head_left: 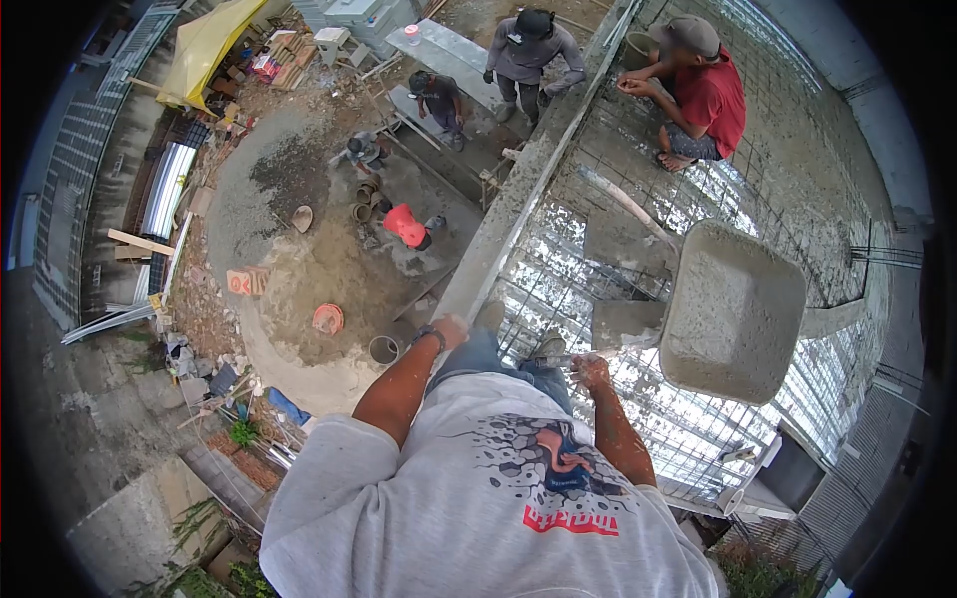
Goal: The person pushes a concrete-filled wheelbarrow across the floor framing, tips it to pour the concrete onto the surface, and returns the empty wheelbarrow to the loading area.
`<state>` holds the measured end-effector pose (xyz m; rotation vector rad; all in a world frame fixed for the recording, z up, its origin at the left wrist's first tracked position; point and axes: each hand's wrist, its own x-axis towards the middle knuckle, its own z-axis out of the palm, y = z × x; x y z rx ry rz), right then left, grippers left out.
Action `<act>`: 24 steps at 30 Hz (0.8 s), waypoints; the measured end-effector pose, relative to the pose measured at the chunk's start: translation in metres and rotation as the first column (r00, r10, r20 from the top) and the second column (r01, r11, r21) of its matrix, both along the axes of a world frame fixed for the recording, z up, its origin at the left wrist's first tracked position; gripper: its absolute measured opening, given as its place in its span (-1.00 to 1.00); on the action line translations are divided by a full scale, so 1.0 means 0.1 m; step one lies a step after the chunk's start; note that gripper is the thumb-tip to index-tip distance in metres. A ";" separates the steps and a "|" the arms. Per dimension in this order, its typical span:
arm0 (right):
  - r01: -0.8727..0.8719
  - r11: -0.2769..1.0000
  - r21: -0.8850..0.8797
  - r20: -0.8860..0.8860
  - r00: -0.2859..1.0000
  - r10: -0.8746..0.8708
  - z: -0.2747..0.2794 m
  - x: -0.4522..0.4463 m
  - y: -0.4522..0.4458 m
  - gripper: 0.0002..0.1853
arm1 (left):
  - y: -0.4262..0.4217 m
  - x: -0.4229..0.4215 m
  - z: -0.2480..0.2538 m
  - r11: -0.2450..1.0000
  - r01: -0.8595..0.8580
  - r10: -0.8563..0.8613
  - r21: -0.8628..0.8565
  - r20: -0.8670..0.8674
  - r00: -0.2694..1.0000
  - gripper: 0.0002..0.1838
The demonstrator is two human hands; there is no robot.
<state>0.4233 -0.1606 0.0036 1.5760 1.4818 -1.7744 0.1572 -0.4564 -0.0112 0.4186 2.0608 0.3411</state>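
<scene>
Low in front of me, my left hand (451, 332) is beside the concrete ledge (483, 269), near my knee; its fingers are blurred. A dark band circles that wrist. My right hand (591, 372), smeared with cement, has its fingers curled, and whether it holds anything is too small to make out. To its right stands a wheelbarrow (733, 309) coated in wet grey cement, one handle pointing toward my right hand and the other toward the upper left. A round bucket (384, 349) is just left of my left wrist.
A person in red (713, 105) crouches on the rebar mesh (558, 249) at upper right. Beyond the ledge, several people work on the ground far below, near buckets and a sand heap (299, 259). An orange bucket (328, 319) stands on the sand.
</scene>
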 end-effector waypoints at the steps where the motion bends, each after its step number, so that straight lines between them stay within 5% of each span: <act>1: -0.015 1.000 0.008 0.011 1.000 0.015 0.02 -0.01 0.00 -0.69 | -0.02 0.01 -0.03 1.000 -0.007 0.007 0.000 0.006 1.000 -0.63; 24: 0.022 0.999 -0.045 -0.088 0.996 -0.026 -0.34 0.23 0.03 -0.63 | 0.00 0.03 -0.03 1.000 -0.009 0.009 -0.005 0.015 1.000 -0.58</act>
